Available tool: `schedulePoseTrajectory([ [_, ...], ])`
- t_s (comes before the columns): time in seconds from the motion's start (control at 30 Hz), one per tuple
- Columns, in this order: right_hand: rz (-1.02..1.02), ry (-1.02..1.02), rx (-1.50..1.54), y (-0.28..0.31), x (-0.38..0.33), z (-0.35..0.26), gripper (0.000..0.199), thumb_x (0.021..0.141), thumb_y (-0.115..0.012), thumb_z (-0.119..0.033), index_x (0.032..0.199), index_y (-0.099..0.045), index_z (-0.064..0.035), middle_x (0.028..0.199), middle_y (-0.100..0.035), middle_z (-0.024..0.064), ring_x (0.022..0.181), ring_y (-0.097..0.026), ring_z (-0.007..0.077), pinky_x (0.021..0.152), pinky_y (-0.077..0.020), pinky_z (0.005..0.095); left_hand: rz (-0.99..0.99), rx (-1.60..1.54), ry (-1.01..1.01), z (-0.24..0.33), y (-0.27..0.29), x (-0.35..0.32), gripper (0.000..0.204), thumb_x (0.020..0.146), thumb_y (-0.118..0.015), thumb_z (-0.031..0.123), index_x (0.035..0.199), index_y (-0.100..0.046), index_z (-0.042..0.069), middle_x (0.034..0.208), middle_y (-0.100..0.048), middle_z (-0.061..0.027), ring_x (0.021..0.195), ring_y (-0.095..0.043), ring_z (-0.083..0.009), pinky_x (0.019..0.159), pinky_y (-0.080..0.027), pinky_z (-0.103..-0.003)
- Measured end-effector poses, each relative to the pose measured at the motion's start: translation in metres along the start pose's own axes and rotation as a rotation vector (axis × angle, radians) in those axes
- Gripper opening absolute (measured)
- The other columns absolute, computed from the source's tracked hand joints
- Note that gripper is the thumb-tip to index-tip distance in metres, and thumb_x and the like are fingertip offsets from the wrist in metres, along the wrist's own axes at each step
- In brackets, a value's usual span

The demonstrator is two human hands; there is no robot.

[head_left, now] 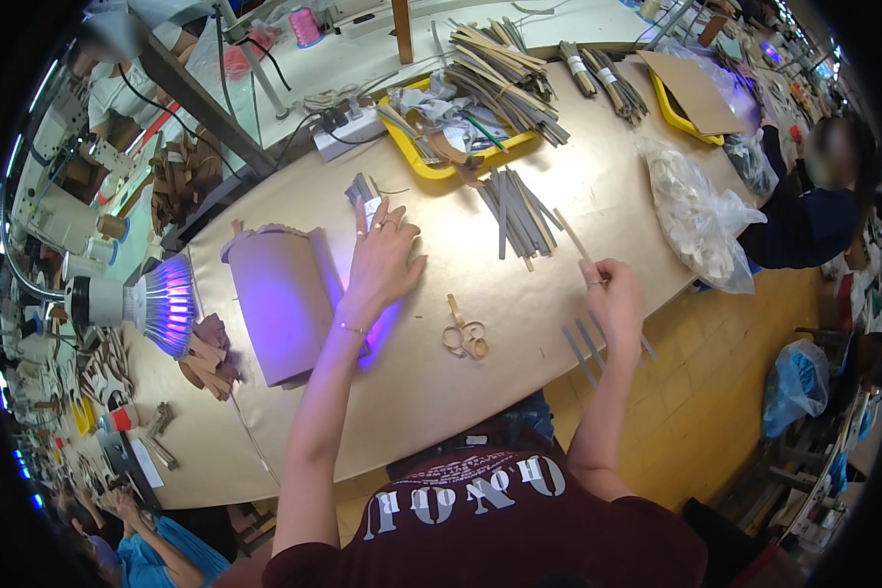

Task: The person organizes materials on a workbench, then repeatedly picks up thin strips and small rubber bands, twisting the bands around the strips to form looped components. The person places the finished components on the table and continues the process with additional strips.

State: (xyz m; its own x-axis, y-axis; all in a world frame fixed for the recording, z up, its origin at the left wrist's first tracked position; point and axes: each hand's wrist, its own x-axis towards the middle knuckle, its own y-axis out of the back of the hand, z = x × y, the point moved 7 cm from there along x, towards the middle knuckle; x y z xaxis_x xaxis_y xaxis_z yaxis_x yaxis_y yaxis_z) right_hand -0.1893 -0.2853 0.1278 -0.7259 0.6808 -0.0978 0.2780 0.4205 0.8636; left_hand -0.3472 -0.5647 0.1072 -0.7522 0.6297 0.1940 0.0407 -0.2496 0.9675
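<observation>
My left hand (387, 255) lies palm down with its fingers spread, the fingertips at a small bundle of grey strips (360, 186) with a white label. Whether they press on the bundle or only rest beside it, I cannot tell. Between the thumb and fingers of my right hand (612, 297) is one thin tan strip (570, 233), pointing up and away to the left. Several grey strips (580, 355) lie apart at the table's near edge, partly behind my right forearm. Beyond the right hand, a loose fan of grey and tan strips (519, 216) rests on the table.
A stack of brown panels (282, 304) lies left of my left hand under a violet-glowing lamp (167, 306). Curled tan scraps (465, 339) sit mid-table. Farther off are a yellow tray (436, 172), strip bundles (505, 73) and a clear plastic bag (696, 211). A person sits far right.
</observation>
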Motion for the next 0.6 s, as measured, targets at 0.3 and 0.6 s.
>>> schedulePoseTrajectory([
  [0.3,-0.59,0.364,0.704,-0.002,-0.052,-0.062,0.016,0.091,-0.07,-0.014,0.087,-0.068,0.0012,0.078,-0.062,0.0009,0.073,-0.053,0.0085,0.068,-0.0431,0.0259,0.108,-1.504,0.366,0.068,0.034,-0.054,0.035,0.095,-0.066,0.015,0.125,-0.061,-0.003,0.115,-0.068,-0.014,0.108,-0.065,-0.023,0.095,-0.05,-0.034],
  [0.6,-0.161,0.558,0.594,-0.014,-0.084,-0.123,0.016,0.09,-0.07,-0.012,0.098,-0.066,0.0013,0.093,-0.064,0.0044,0.086,-0.057,0.0119,0.08,-0.0447,0.0284,0.693,-0.738,0.227,0.049,0.106,-0.085,0.026,0.08,-0.076,0.0,0.105,-0.071,0.0,0.092,-0.073,-0.0081,0.078,-0.068,-0.0165,0.07,-0.052,-0.029],
])
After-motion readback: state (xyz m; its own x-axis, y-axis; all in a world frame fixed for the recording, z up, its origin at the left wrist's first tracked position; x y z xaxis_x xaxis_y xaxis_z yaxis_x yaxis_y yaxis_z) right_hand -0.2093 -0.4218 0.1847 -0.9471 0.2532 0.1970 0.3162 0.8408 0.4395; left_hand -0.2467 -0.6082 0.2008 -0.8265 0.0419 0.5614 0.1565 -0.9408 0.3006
